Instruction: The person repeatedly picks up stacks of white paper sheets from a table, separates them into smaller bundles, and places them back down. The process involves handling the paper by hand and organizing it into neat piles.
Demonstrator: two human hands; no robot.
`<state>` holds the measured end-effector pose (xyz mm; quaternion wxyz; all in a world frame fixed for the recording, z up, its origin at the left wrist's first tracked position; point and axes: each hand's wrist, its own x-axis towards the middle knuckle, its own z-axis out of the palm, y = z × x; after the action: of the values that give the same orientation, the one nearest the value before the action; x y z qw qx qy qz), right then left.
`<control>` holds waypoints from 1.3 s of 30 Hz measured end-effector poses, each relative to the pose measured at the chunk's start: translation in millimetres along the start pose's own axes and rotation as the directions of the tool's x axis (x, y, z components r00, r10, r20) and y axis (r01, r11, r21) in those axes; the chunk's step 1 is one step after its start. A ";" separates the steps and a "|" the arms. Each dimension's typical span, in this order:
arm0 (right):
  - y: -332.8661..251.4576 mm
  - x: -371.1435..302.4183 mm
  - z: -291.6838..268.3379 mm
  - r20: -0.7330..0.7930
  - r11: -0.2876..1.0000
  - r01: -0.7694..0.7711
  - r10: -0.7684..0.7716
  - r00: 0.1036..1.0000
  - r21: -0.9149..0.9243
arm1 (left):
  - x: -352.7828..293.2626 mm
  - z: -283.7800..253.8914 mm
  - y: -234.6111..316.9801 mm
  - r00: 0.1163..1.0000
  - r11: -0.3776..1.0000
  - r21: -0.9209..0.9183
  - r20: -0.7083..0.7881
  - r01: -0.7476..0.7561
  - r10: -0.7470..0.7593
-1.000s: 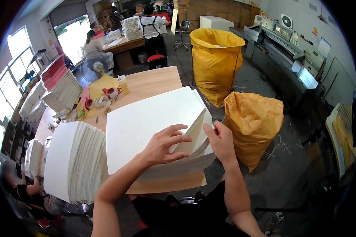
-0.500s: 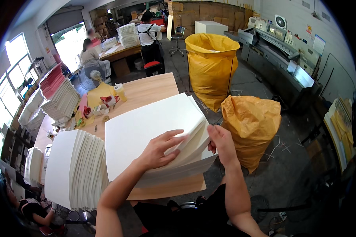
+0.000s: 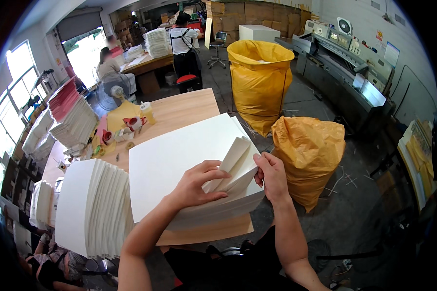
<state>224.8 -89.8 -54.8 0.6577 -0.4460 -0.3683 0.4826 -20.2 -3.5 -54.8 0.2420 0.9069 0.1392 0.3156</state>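
- Fingers first: L hand [image 3: 195, 184] has thumb & index apart, mod. gap, tips on a turned-up flap [image 3: 234, 157] of white paper. R hand [image 3: 272, 178] pinches sheet edges, thumb on top, other fingers curled under.
- Same pile, flap & edges?
- Looks so. Paper pile [image 3: 175, 155] sits on the wood-top table [image 3: 194, 104], straight ahead of wearer, under both hands. Take pile as clock centre, 12 = away from wearer. Flap's at approx. 3.
- How far along?
- Part way, my judgement. Done: some top sheets bent up at the 3 o'clock corner, flap leaning back over the pile. Left: R hand hasn't let go of its edges, and rest of pile top lies flat. No. of sheets in that pinch: can't tell, edges run together.
- Other paper nearby?
- Yes. Second pile [image 3: 75, 203] at approx. 9, just beside the first, edges fanned in steps, neither hand on it. Finished or waiting: can't tell.
- Surroundings, qk?
- Small bottle [image 3: 148, 113] at 11, far part of table. Tall yellow sack [image 3: 262, 87] at 1, orange sack [image 3: 308, 162] at 3, both on floor [image 3: 325, 109].
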 end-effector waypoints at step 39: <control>16.2 -47.4 -4.7 0.499 0.061 0.606 -0.505 0.704 -0.793 | 2.5 2.9 5.9 0.999 0.997 0.064 0.032 -0.034 0.032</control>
<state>211.7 -134.4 -74.1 0.3927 -0.5363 -0.7417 -0.0901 -15.8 -8.5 -52.4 0.2093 0.9212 0.1306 0.3008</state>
